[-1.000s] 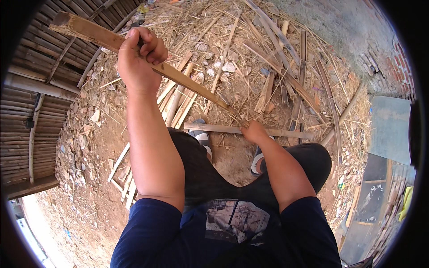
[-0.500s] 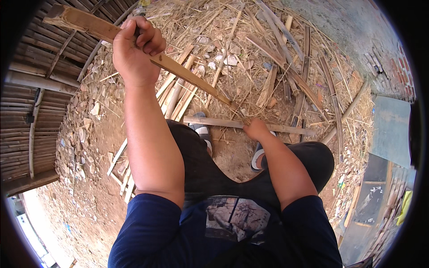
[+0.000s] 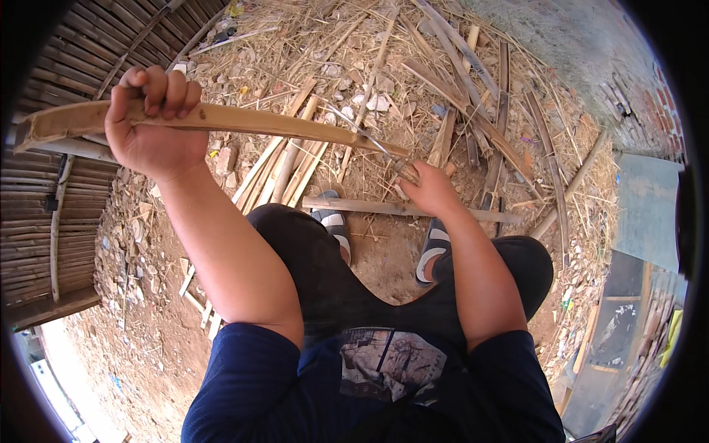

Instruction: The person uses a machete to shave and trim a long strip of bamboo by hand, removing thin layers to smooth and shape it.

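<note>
My left hand (image 3: 159, 136) is closed around a long split bamboo strip (image 3: 273, 124), near its thick end at the left. The strip runs to the right in a slight downward curve, held above the ground. My right hand (image 3: 432, 188) grips the short handle of a knife (image 3: 375, 142). Its narrow blade points up and left, crossing the strip near the thin end; whether the edge bites into the bamboo I cannot tell. Below both hands, a flat bamboo length (image 3: 377, 206) lies on the ground across the front of my sandals (image 3: 336, 221).
Split bamboo pieces (image 3: 284, 170) lie beyond my left knee. A heap of bamboo lengths and straw (image 3: 491, 133) spreads at the far right. Stones and rubble (image 3: 129, 221) cover the ground at left, by a bamboo-slat wall (image 3: 37, 229). A plastered wall (image 3: 591, 74) stands at right.
My left hand has moved left and slightly down, bringing the strip from a steep slant to nearly level. My right hand has risen a little, and the knife blade now shows plainly.
</note>
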Motion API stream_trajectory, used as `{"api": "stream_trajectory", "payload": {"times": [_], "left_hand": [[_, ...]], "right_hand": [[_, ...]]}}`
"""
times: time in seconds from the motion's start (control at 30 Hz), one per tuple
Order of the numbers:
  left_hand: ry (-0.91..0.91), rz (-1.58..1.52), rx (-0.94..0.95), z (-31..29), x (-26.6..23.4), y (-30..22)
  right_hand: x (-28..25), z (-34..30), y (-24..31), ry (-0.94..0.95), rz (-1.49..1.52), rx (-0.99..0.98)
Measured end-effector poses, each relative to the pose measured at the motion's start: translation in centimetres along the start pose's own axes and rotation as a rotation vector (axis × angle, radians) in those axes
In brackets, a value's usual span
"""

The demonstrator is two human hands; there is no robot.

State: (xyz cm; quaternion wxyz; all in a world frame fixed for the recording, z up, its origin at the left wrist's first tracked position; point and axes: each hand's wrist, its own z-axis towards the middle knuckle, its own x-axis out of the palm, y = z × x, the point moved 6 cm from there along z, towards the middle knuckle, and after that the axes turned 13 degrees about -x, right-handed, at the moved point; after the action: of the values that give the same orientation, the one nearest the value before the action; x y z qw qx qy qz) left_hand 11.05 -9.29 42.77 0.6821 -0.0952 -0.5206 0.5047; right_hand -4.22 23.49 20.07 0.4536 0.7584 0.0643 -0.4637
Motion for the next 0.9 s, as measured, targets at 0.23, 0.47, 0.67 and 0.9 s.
{"api": "stream_trajectory", "payload": {"times": [0.23, 0.47, 0.67, 0.9], "left_hand": [[0.005, -0.038, 0.07, -1.0, 0.1, -2.3], [-0.076, -0.023, 0.147, -1.9, 0.3, -3.7], [-0.129, -0.121, 0.217, -2.7, 0.0, -5.1], [-0.208, -0.187, 0.308, -1.9, -0.6, -4.3]], "right_hand": [[-0.3, -1.7, -6.5, -0.064, -0.202, 0.283], [-2.5, -1.6, 1.3, -0.04, -0.27, -0.077], [-11.7, -1.1, -3.6, 0.028, -0.484, 0.18], [-15.9, -3.7, -6.6, -0.274, -0.35, 0.19]]}}
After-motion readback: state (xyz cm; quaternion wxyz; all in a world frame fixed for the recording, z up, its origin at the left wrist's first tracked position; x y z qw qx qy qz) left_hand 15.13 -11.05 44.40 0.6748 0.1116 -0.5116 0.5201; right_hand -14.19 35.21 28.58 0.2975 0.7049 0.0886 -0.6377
